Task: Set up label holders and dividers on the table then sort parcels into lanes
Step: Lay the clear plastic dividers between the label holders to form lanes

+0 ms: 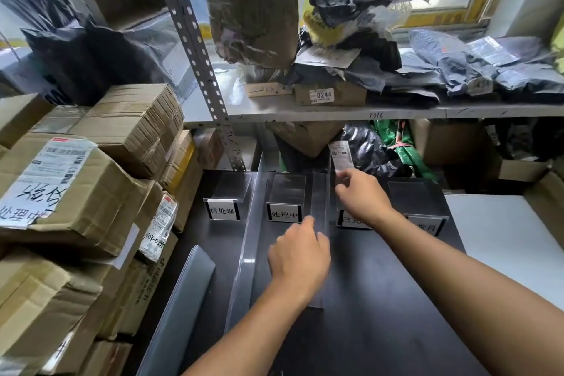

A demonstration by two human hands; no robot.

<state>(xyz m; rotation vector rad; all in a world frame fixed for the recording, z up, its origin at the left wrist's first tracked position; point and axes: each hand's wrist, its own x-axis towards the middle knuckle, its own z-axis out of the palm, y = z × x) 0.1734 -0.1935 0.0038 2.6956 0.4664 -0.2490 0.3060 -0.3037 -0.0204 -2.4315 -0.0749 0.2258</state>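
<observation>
- Between the left hand (300, 256) and the right hand (360, 192), the clear divider (321, 201) stands on edge; both grip its top rim with curled fingers.
- Risk: let go off-vertical, it could topple onto the label holders (285, 210) beside the right hand.
- Thin, rigid, glossy sheet; the smooth dark table (381, 299) likely offers little grip.

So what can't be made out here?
Head view:
Text on third label holder: partly under right hand.
Text on fourth label holder: partly behind right forearm.
Grip of left hand on clear divider: fingertips hidden by its back.
Print on shipping label: too small.
</observation>
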